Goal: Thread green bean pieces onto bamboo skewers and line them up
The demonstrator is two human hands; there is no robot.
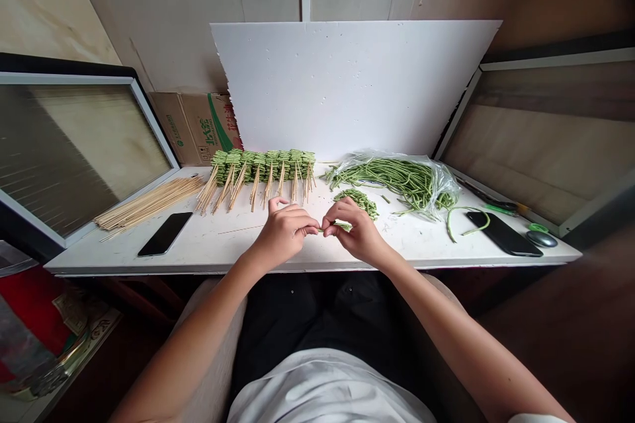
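Note:
My left hand (288,231) is closed in a pinch over the front of the table. A thin bamboo skewer (241,230) runs out from behind it to the left, and its other end is hidden by the fingers. Just beside it, almost fingertip to fingertip, my right hand (358,230) pinches a short piece of green bean (343,226). Right behind that hand lies a small heap of cut green bean pieces (364,201). Farther back at left stand rows of skewered green bean pieces (258,166), their bare sticks pointing toward me.
Loose skewers (149,205) lie at left by a phone (165,234). Long green beans (391,175) spill from a clear plastic bag (444,185). At right are a dark phone (503,232), a bent bean (450,228) and a mouse (542,238). A white board (357,86) stands behind.

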